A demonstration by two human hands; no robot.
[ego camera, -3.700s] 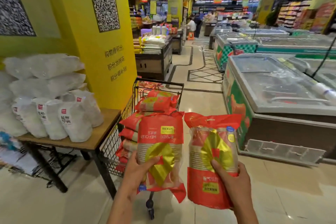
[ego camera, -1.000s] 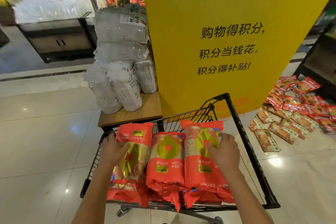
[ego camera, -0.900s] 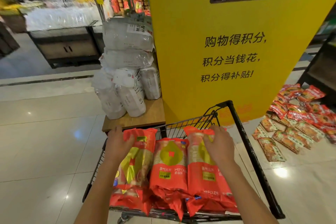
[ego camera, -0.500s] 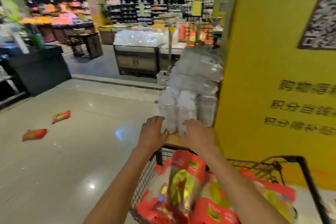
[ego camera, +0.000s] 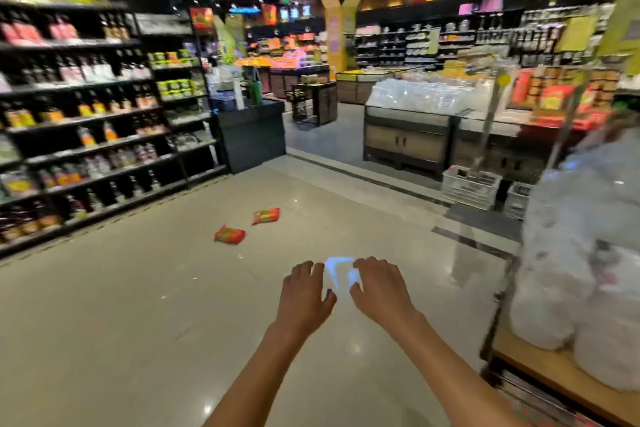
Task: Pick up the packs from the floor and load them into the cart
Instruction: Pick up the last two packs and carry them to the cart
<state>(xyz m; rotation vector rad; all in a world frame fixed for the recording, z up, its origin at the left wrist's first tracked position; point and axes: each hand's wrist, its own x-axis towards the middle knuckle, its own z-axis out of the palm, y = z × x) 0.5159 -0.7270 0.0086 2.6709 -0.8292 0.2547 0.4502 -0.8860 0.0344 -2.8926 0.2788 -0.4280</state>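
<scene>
Supermarket flooring, pale and glossy, is stretching out between dark bottle shelves (ego camera: 86, 121) on the left and a wooden table (ego camera: 554, 378) on the right, where white sacks (ego camera: 581, 253) are piling up. Half a second ago both hands were lifting off the packs just dropped into the cart; now the view is swinging left and the cart is sliding out of sight at the lower right, so that load is looking done and another fetch is probably starting. Two red packs are lying on the floor well ahead: the nearer pack (ego camera: 230, 235) and, just beyond it to the right, the farther pack (ego camera: 265, 216), close together but not touching. The left hand (ego camera: 304, 295) and right hand (ego camera: 379, 291) are reaching forward side by side, each grip released with fingers loosely spread, carrying nothing. I am counting two hands, two packs and several sacks too blurred to number.
</scene>
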